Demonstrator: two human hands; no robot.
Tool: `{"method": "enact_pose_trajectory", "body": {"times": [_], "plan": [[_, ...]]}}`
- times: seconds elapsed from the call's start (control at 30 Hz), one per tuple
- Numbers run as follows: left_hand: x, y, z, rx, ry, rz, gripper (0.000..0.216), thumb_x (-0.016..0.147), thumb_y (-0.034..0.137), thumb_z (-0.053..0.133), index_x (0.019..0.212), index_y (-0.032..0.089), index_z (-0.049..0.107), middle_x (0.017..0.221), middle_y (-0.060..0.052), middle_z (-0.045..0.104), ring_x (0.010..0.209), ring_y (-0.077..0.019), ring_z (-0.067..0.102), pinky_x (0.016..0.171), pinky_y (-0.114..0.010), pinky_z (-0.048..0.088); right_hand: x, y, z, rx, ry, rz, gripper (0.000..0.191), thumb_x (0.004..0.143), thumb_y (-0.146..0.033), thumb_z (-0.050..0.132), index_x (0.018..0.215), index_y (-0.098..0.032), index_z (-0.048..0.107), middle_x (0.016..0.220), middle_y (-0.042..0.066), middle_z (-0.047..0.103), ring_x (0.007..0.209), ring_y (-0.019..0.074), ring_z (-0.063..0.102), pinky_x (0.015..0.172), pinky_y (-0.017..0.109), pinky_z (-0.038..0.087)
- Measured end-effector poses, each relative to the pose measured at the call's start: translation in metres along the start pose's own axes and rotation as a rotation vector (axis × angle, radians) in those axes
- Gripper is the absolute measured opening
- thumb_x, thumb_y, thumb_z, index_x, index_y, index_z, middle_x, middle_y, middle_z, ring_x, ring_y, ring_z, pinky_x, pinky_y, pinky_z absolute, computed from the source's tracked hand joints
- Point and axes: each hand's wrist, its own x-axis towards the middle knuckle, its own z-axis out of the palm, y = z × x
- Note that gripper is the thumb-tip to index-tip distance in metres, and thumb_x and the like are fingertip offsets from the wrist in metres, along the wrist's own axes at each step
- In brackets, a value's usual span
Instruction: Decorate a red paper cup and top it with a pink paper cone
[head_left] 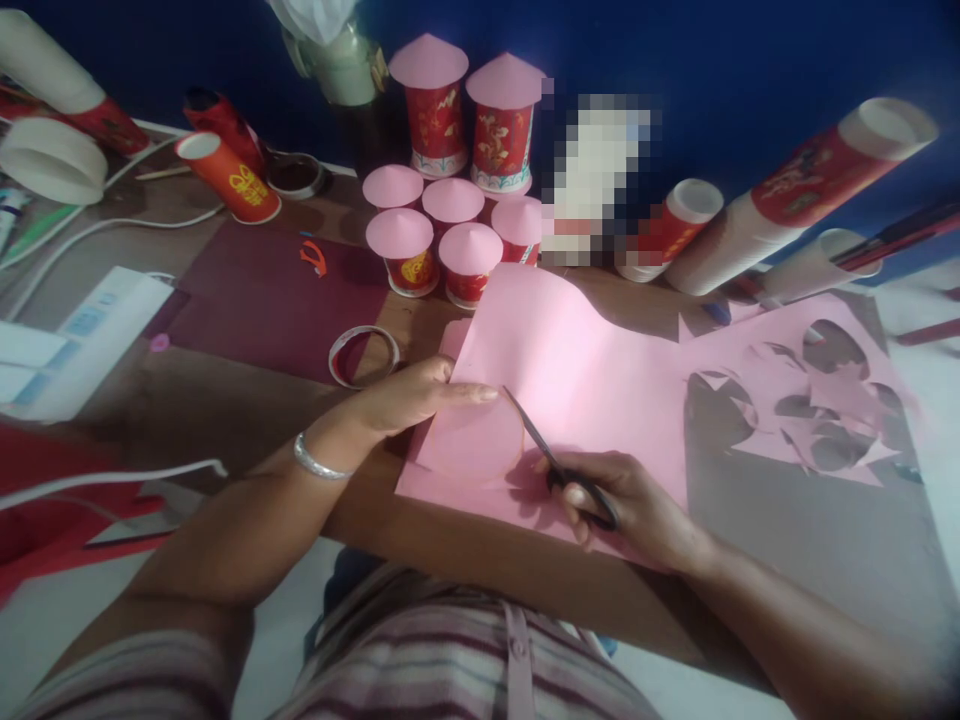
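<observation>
A large pink paper sheet [585, 370] lies on the brown table [247, 410] in front of me. My left hand [405, 395] rests on its left edge, fingers together and stretched out, pinching the paper beside a partly cut circle [469, 440]. My right hand [622, 505] is closed round the handles of black scissors [551, 455], whose blades point up and left into the curved cut line. A silver bangle [319, 462] sits on my left wrist.
Several red paper cups with pink cone lids [450, 230] stand at the back. A tape roll [364, 355] lies left of the sheet. Pink offcuts with round holes [810, 400] lie right. Stacked cups [795, 190], a white power strip [90, 335] and cables are around.
</observation>
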Motion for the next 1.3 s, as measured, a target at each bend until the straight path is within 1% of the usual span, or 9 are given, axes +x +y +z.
{"method": "enact_pose_trajectory", "body": {"times": [0.17, 0.33, 0.5, 0.63, 0.73, 0.83, 0.97, 1.2, 1.3], "plan": [[0.0, -0.002, 0.004, -0.109, -0.081, 0.028, 0.036, 0.079, 0.042, 0.084, 0.104, 0.016, 0.08, 0.101, -0.008, 0.08, 0.092, -0.0186, 0.073, 0.082, -0.026, 0.056, 0.001, -0.004, 0.004, 0.013, 0.046, 0.003, 0.054, 0.086, -0.058, 0.076, 0.112, -0.011, 0.073, 0.062, -0.001, 0.06, 0.051, 0.0111, 0.058, 0.049, 0.026, 0.057], [0.001, -0.005, 0.005, -0.153, -0.009, 0.015, 0.028, 0.078, 0.036, 0.085, 0.092, 0.013, 0.08, 0.093, -0.008, 0.08, 0.078, -0.015, 0.071, 0.073, -0.023, 0.055, -0.001, -0.01, 0.003, 0.067, 0.049, -0.002, 0.054, 0.084, -0.058, 0.078, 0.111, -0.011, 0.072, 0.066, -0.001, 0.061, 0.056, 0.0116, 0.061, 0.052, 0.025, 0.057], [0.002, -0.004, 0.009, -0.205, -0.029, 0.009, 0.024, 0.079, 0.033, 0.084, 0.09, 0.012, 0.079, 0.087, -0.006, 0.08, 0.073, -0.0132, 0.07, 0.068, -0.02, 0.053, -0.012, -0.02, -0.004, 0.006, -0.022, 0.064, 0.055, 0.087, -0.059, 0.074, 0.114, -0.012, 0.071, 0.07, 0.0, 0.062, 0.059, 0.0116, 0.063, 0.053, 0.024, 0.056], [0.0, 0.0, 0.013, -0.236, -0.054, -0.026, 0.023, 0.078, 0.032, 0.085, 0.085, 0.011, 0.079, 0.078, -0.006, 0.078, 0.063, -0.0117, 0.067, 0.062, -0.02, 0.052, -0.017, -0.028, -0.01, -0.078, -0.048, 0.04, 0.051, 0.09, -0.057, 0.072, 0.116, -0.013, 0.07, 0.073, 0.0, 0.06, 0.058, 0.0102, 0.061, 0.054, 0.024, 0.055], [-0.002, 0.003, 0.015, -0.287, -0.134, -0.069, 0.027, 0.075, 0.033, 0.087, 0.089, 0.011, 0.079, 0.085, -0.009, 0.079, 0.069, -0.0154, 0.071, 0.065, -0.023, 0.055, -0.013, -0.034, -0.016, -0.185, -0.107, 0.011, 0.047, 0.093, -0.054, 0.068, 0.117, -0.014, 0.069, 0.074, 0.0, 0.06, 0.061, 0.0104, 0.062, 0.055, 0.023, 0.054], [-0.003, 0.004, 0.016, -0.274, -0.171, -0.077, 0.03, 0.073, 0.032, 0.088, 0.093, 0.011, 0.08, 0.089, -0.01, 0.08, 0.073, -0.016, 0.073, 0.067, -0.023, 0.056, -0.006, -0.041, -0.02, -0.296, -0.179, -0.019, 0.043, 0.095, -0.049, 0.067, 0.122, -0.015, 0.068, 0.078, 0.0, 0.06, 0.066, 0.0099, 0.062, 0.057, 0.022, 0.052], [-0.003, 0.004, 0.014, -0.214, -0.143, -0.048, 0.031, 0.072, 0.033, 0.089, 0.092, 0.011, 0.08, 0.089, -0.01, 0.08, 0.073, -0.0165, 0.073, 0.068, -0.024, 0.056, 0.005, -0.05, -0.02, -0.345, -0.213, -0.048, 0.041, 0.097, -0.048, 0.065, 0.12, -0.015, 0.066, 0.08, 0.001, 0.062, 0.067, 0.0094, 0.059, 0.057, 0.021, 0.049], [-0.001, 0.007, 0.012, -0.116, -0.119, -0.006, 0.032, 0.073, 0.036, 0.086, 0.093, 0.011, 0.079, 0.095, -0.011, 0.08, 0.083, -0.0198, 0.074, 0.076, -0.028, 0.057, 0.016, -0.059, -0.019, -0.413, -0.239, -0.08, 0.03, 0.098, -0.046, 0.06, 0.1, -0.016, 0.065, 0.079, 0.0, 0.063, 0.069, 0.0098, 0.058, 0.056, 0.021, 0.045], [0.0, 0.006, 0.011, -0.102, -0.095, -0.005, 0.034, 0.074, 0.037, 0.084, 0.094, 0.01, 0.078, 0.094, -0.011, 0.08, 0.083, -0.021, 0.074, 0.076, -0.03, 0.058, 0.02, -0.062, -0.021, -0.431, -0.252, -0.077, 0.03, 0.099, -0.046, 0.06, 0.101, -0.017, 0.065, 0.079, 0.0, 0.062, 0.069, 0.0094, 0.058, 0.055, 0.02, 0.044]]}}
